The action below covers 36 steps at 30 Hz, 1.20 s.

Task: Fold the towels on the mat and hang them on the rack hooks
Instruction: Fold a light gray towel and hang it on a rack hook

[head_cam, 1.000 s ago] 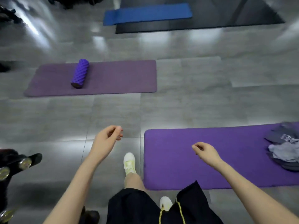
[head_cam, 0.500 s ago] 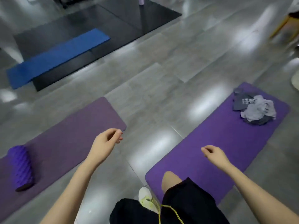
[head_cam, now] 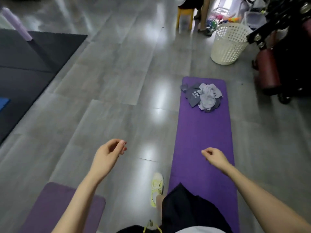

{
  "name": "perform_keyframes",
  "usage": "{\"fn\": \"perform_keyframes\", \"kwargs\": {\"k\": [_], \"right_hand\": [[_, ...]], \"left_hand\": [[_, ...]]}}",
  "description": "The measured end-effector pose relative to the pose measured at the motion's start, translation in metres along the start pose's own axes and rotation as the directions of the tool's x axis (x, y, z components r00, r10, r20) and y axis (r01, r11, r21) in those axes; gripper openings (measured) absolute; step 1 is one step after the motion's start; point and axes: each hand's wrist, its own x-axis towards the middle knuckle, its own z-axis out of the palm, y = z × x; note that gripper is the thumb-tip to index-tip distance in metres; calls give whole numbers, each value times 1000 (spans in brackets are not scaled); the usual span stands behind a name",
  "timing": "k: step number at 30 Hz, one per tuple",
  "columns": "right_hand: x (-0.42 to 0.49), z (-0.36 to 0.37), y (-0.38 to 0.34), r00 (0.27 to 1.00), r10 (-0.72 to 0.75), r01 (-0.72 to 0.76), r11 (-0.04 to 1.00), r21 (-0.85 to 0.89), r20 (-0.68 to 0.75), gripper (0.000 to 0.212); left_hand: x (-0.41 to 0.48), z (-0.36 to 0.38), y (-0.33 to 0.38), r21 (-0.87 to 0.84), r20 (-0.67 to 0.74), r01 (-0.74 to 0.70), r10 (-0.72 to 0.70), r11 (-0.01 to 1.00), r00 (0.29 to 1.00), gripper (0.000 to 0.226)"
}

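Left hand point(head_cam: 107, 153) and right hand point(head_cam: 217, 158) hang loosely curled, holding nothing. The towels point(head_cam: 204, 96) lie heaped at the far end of the mat point(head_cam: 202, 132); best walk alongside and crouch close before reaching. A moment ago the mat ran slantwise; now it stretches straight ahead.

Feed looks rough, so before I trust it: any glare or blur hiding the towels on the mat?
Head view: glare patches on the floor left of the mat, none on the towels; towels soft but readable; edges blurred and bent by the wide lens.
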Motion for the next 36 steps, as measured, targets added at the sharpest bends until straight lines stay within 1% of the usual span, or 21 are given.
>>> {"fn": "perform_keyframes", "kwargs": {"k": [5,8,12,15,18,20,22,24,26,29,31,33,34,36], "right_hand": [[57,3,-54,996,81,-80,996,33,-25,21],[85,0,-82,991,126,-124,991,49,-48,20],[123,-3,-109,969,214,-195,970,146,-124,19],[152,-2,-115,923,332,-277,923,266,-193,20],[170,3,-127,841,476,-356,845,399,-259,20],[174,9,-143,769,578,-402,769,497,-273,19],[177,13,-161,704,653,-440,710,550,-279,22],[186,13,-178,647,702,-444,665,601,-299,25],[192,10,-194,598,740,-443,626,642,-308,24],[205,1,-209,542,775,-442,592,674,-325,22],[218,-9,-211,516,793,-442,570,693,-323,20],[237,-18,-206,508,803,-438,553,709,-312,19],[248,-24,-203,509,805,-439,546,713,-304,20],[271,-36,-192,514,808,-453,540,710,-287,23]], "left_hand": [[121,-21,48,19,95,-94,92,995,991,21],[185,-29,72,3,170,-117,115,993,979,22],[278,-29,96,53,299,-176,152,983,942,21],[357,-23,115,90,404,-240,185,967,896,21],[435,-10,144,118,529,-321,214,940,821,21],[476,3,165,129,626,-364,209,922,751,21],[511,21,185,132,710,-408,201,903,675,21],[544,46,202,151,780,-470,187,869,597,20],[569,74,215,175,832,-540,170,824,528,19],[594,120,229,171,887,-608,147,775,437,17],[608,153,236,170,909,-659,141,732,391,16],[619,185,240,171,920,-714,150,679,362,17],[623,200,242,177,920,-729,153,661,362,18],[630,231,243,185,913,-725,156,664,376,21]]}}
